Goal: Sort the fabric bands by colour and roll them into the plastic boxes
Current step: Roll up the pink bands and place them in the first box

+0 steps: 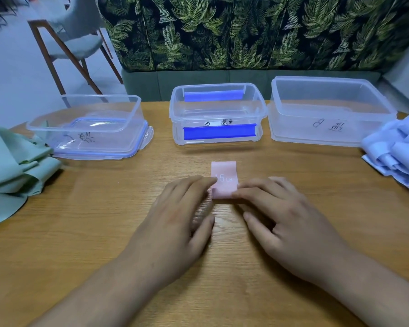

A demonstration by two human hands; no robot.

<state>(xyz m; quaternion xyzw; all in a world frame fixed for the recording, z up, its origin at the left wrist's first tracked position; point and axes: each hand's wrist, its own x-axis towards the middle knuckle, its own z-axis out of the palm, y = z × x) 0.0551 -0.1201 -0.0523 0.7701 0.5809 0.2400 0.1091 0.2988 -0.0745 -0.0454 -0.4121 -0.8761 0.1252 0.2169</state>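
Both forearms (118,289) are reaching in from 6 o'clock over the wooden table (80,232), and the left hand (175,220) and right hand (291,220) are lying palms down, side by side. Fingers on both are stretching out nearly straight. Their tips are pressing on the near end of the pink band (223,175), left hand at its 9 o'clock edge, right hand at its 3 o'clock edge, neither curling round it.

That pink band, marked 15 LB, is lying on the table, its far end pointing to 12 o'clock at the middle box (217,109) with its blue clips (219,133). At 11 o'clock the left box (85,114) is sitting on a blue-rimmed lid (137,147), and at 1 o'clock the right box (328,109) is standing. Out at 9 o'clock the green bands (14,166) are lying heaped, and the pale blue bands (397,152) at 3 o'clock.
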